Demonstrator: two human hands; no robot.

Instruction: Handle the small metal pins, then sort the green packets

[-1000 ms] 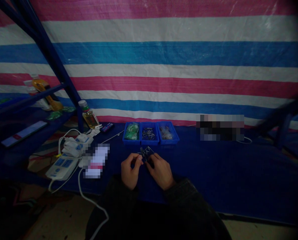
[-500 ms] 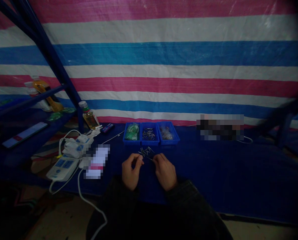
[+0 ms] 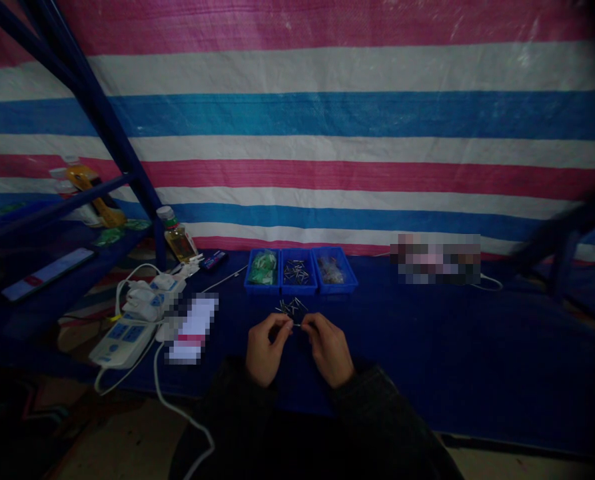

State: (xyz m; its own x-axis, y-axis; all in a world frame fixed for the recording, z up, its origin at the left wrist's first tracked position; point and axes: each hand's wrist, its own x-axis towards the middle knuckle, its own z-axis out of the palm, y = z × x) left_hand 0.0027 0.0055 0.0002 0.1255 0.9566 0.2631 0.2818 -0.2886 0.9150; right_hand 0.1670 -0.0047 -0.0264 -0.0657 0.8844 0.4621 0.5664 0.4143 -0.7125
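Plainly, on the far left, a phone [image 3: 50, 274] is lying on a blue shelf [image 3: 57, 241], and a yellow bottle [image 3: 110, 215] is resting behind it. Next along, a white power strip [image 3: 122, 347] is lying on the tabletop [image 3: 427, 347] with plugs [image 3: 144, 300] sitting in it, while a bottle of amber liquid [image 3: 178, 241] is standing behind. Just right of the strip, a pixelated, phone-like slab [image 3: 192, 333] is lying flat, and a small dark box [image 3: 214, 261] is resting farther back.

Near the middle, a blue left tray [image 3: 262, 289] is holding green packets [image 3: 263, 270]. In front of it, the left hand [image 3: 263, 348] is curling inward, thumb and forefinger meeting at the tips. Beside that tray, a middle tray [image 3: 298, 289] is holding thin metal pins, and a loose heap of pins [image 3: 292, 307] is lying between it and the hands. One thin pin [image 3: 297, 325] is bridging the narrow gap between the fingertips, the left hand pinching one end and the right hand [image 3: 330, 348] the other, both nearly closed. Behind the right hand, a right tray [image 3: 338, 289] is holding clear bags [image 3: 331, 270]. Farther right, a pixelated object [image 3: 436, 260] is resting near the back edge, a white cable [image 3: 490, 283] trailing beside it.
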